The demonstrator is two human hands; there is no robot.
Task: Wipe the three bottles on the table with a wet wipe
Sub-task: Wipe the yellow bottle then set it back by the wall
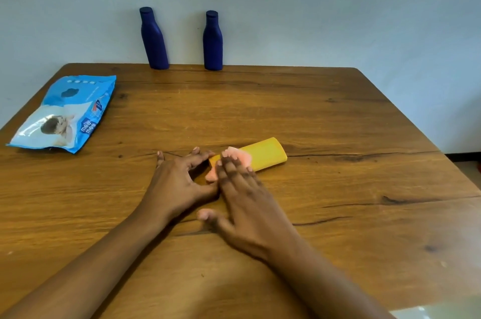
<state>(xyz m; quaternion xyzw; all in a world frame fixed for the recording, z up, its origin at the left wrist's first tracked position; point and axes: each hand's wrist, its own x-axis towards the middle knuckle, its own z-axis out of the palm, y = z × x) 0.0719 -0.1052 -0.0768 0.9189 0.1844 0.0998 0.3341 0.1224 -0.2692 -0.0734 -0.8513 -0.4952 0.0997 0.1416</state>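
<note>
A yellow bottle (265, 153) lies on its side in the middle of the wooden table (338, 162). My left hand (179, 180) holds its near end, which the fingers mostly hide. My right hand (247, 201) presses a pink wet wipe (238, 158) flat onto the bottle with straight fingers. Two dark blue bottles stand upright at the table's far edge, against the wall: one on the left (154, 38), one on the right (213, 41).
A blue pack of wet wipes (67, 113) lies flat at the table's left side. A pale wall runs behind the table. The table's right edge drops to a floor at the far right.
</note>
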